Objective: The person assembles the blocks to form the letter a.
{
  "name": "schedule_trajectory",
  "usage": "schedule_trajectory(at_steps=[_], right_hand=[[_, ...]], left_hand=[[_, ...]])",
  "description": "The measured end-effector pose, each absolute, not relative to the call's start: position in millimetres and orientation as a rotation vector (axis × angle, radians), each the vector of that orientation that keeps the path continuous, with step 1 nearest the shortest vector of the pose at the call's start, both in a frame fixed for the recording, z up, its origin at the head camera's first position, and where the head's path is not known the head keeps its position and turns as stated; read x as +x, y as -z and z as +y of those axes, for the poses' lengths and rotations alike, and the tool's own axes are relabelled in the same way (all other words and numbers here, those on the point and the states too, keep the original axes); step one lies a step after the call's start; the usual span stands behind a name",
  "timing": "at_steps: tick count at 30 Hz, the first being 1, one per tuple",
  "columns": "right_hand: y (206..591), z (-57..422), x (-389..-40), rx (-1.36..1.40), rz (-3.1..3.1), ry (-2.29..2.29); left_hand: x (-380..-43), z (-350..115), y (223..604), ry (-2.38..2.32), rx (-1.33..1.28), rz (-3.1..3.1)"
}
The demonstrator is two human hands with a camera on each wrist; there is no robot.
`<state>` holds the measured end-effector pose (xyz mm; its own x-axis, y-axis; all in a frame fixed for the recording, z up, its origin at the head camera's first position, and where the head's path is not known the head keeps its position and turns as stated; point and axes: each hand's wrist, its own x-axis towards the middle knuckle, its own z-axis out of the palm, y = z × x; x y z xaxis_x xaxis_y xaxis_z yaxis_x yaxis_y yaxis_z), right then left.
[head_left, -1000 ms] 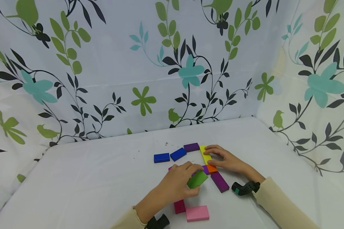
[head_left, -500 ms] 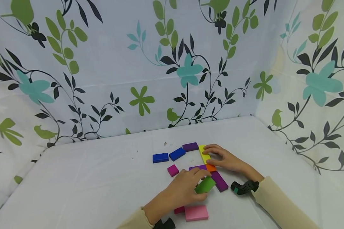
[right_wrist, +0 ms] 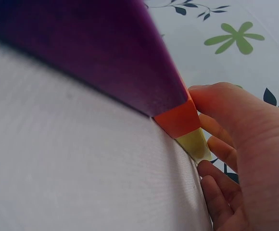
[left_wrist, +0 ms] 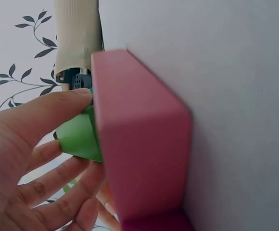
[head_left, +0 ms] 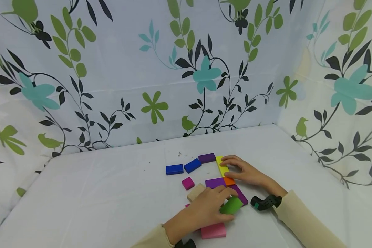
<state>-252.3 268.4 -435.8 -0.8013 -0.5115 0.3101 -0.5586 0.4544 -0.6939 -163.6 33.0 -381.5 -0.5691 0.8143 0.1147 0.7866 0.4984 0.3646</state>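
My left hand point(head_left: 204, 208) pinches a green wooden block point(head_left: 231, 206) between thumb and fingers, held tilted over the table. In the left wrist view the green block point(left_wrist: 79, 139) shows behind a nearer pink block point(left_wrist: 142, 125). My right hand point(head_left: 246, 173) rests at a yellow block point(head_left: 220, 167), its fingers loosely bent. In the right wrist view its thumb point(right_wrist: 221, 98) lies against an orange block point(right_wrist: 180, 119), which joins the yellow one. A plum block point(head_left: 243, 197) runs from the orange block toward me, partly behind my left fingers.
Two blue blocks, one of them this left blue block point(head_left: 174, 169), and a dark violet block point(head_left: 207, 157) form the far row. A purple block point(head_left: 215, 182), a magenta block point(head_left: 188, 183) and a beige block point(head_left: 196, 192) lie nearer. My left hand partly covers a pink block point(head_left: 214, 231).
The left hand has shifted right and slightly toward me with the green block, uncovering the magenta, purple and beige blocks. My right hand has stayed at the yellow block.
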Motion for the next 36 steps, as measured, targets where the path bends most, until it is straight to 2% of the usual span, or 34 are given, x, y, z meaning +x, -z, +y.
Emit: schedule_trajectory(at_steps=[11,36], right_hand=[[434.7,268.1,-252.0,0.941,-2.665,-1.334],[429.1,267.7,-251.7,0.931,-2.688,-1.361]], left_hand=[[-162.3,37.2,387.0,-0.452,1.442,2.643],[-159.9,34.8,378.9,-0.508,1.495,2.424]])
